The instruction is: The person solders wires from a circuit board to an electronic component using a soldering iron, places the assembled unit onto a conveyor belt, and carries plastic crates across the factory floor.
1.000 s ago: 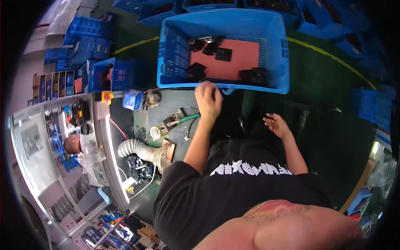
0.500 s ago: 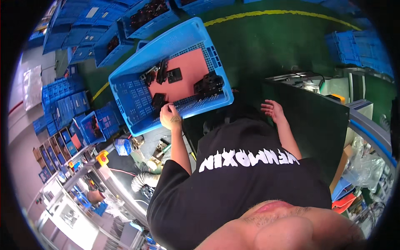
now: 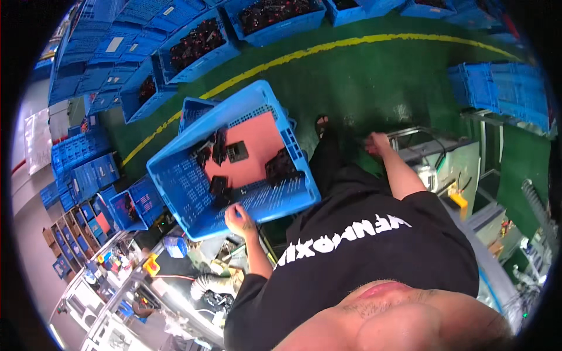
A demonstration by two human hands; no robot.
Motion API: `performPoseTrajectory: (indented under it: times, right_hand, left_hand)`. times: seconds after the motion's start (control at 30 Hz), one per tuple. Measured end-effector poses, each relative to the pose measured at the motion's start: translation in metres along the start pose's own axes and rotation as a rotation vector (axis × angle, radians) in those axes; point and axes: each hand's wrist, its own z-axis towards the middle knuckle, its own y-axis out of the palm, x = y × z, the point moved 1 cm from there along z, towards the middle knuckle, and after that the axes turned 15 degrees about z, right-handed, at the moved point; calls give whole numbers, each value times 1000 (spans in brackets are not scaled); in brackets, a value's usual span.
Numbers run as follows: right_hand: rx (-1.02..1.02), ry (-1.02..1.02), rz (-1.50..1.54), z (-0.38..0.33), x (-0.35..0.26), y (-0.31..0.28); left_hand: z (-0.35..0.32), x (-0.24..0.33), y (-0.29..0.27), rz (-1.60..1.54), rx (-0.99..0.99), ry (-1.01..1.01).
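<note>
Head view: left hand (image 3: 239,219) closed on the near rim of the blue crate (image 3: 175,181), which holds black parts on a pink sheet. Right hand (image 3: 377,142) loosely open, empty, above the green floor (image 3: 363,76). Seems mid-carry; next needs steady lowering.

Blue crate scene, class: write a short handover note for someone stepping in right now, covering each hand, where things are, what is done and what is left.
Left hand: grips the near rim of the blue crate.
Right hand: free, out to the side near a metal frame, holding nothing.
Crate: tilted; a few black parts lie on a pink liner.
Done: crate is mostly empty.
Left: probably the remaining parts.
</note>
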Motion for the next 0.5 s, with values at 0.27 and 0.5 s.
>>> performPoseTrajectory:
  times: [0.27,0.5]
  right_hand:
    - [151,276,-326,66,-13,-111]
    - [-22,315,-591,56,-109,-121]
  left_hand:
    - [6,47,13,14,-104,-133]
    - [51,190,-15,-292,-106,-275]
